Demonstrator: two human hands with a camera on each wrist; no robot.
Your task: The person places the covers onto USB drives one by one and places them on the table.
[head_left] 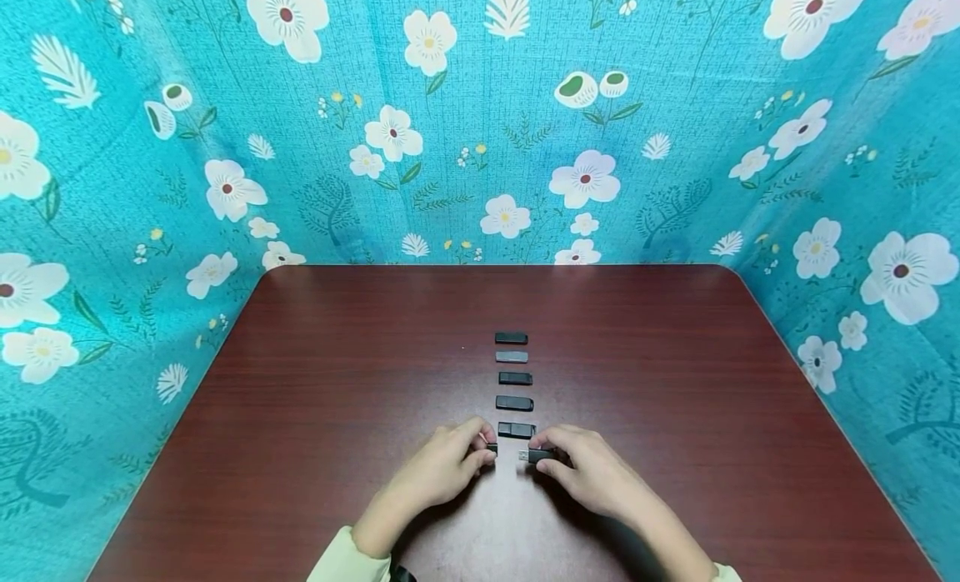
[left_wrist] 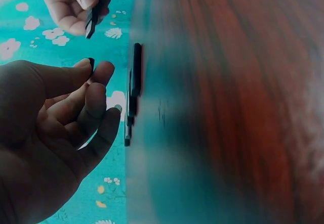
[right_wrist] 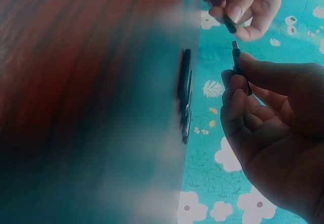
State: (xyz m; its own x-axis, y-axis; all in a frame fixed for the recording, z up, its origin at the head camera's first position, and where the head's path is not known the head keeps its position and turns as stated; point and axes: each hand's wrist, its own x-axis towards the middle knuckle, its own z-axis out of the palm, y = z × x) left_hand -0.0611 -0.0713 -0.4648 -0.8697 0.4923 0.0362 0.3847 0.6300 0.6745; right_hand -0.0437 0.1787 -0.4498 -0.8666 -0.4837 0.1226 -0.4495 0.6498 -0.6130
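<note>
Between thumb and fingers, my right hand [head_left: 588, 465] holds a black USB flash drive [head_left: 539, 455], its bare metal plug pointing left. My left hand [head_left: 448, 461] pinches a small black cap [head_left: 492, 449] a short way left of the plug. A gap separates cap and plug. In the right wrist view the drive [right_wrist: 237, 62] stands upright in the fingers, with the cap [right_wrist: 230, 25] beyond its tip. The left wrist view shows the cap [left_wrist: 91, 67] mostly covered by thumb and fingertip.
Just beyond the hands, several flash drives lie in a column on the dark red-brown table [head_left: 337, 357]. The nearest black drive [head_left: 516, 430] is close to the right fingertips; a grey drive [head_left: 512, 357] lies farther back. A blue flowered cloth [head_left: 465, 107] hangs around the table.
</note>
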